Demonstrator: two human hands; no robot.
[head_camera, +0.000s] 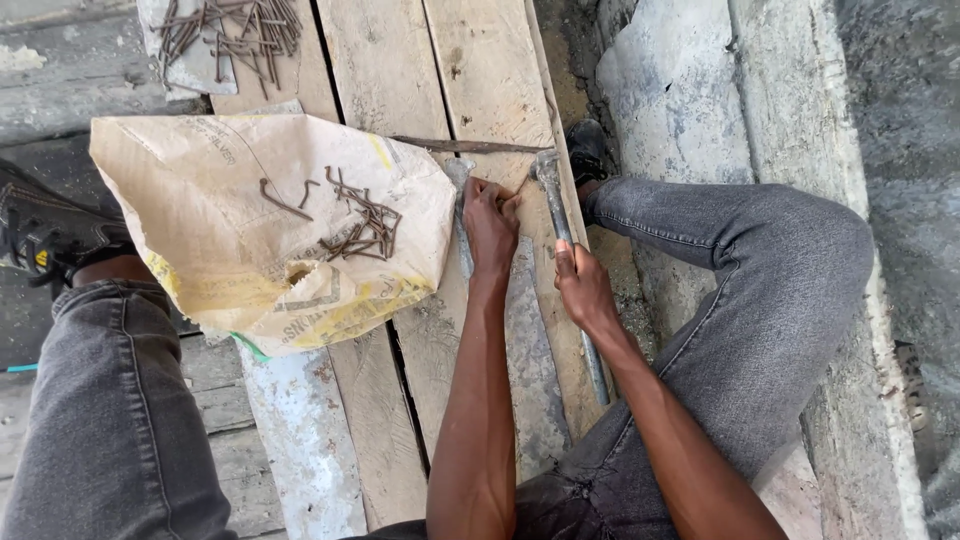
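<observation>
Nearest the camera, on the weathered wooden planks (470, 70), the right hand (583, 288) is clamped around the grey metal shaft of a hammer (565, 240), its head resting on the board near the plank's right edge. Just beside it, the left hand (490, 225) has its fingers pinched together against the wood, probably on a small nail, though that is too small to make out. To the left lies a crumpled tan paper sack (200, 200) carrying bent rusty nails (365, 228); farther off, by the far edge, sits another heap of nails (235, 30). With the fingertips so near the hammer head, a glancing blow could catch them. The hammer's handle end is hidden behind the wrist.
</observation>
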